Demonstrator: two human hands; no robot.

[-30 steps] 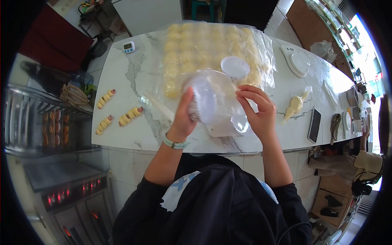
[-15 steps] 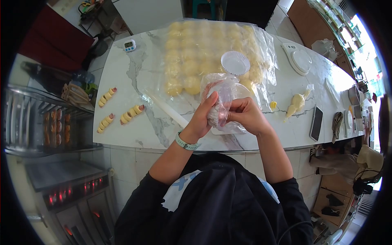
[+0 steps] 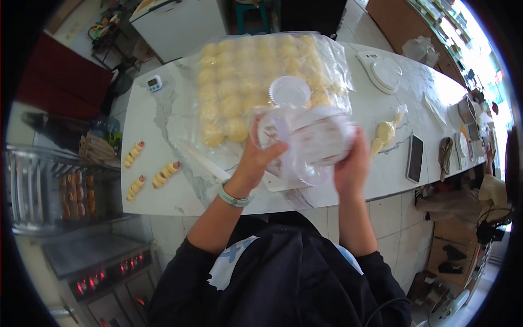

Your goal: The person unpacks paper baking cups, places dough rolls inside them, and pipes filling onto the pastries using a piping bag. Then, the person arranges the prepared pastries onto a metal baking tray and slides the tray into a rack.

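My left hand (image 3: 255,163) is closed on a clear plastic bag (image 3: 273,131) at the near side of the table. My right hand (image 3: 351,163) grips a stack of white paper cups (image 3: 324,136), blurred by motion, at the bag's right. One white fluted paper cup (image 3: 290,91) lies on the plastic sheet that covers rows of round yellow dough balls (image 3: 234,82). Under my hands a white board (image 3: 278,184) is partly hidden.
Three rolled dough pieces (image 3: 166,174) lie at the left, near a timer (image 3: 154,83). A rolling pin (image 3: 204,159) lies left of my hands. Rightward are a scale (image 3: 385,75), a piping bag (image 3: 385,133) and a phone (image 3: 414,158). A person (image 3: 457,204) is at far right.
My hands have moved apart, the right one now around the white cups. The whole view has shifted, with the table items appearing further left.
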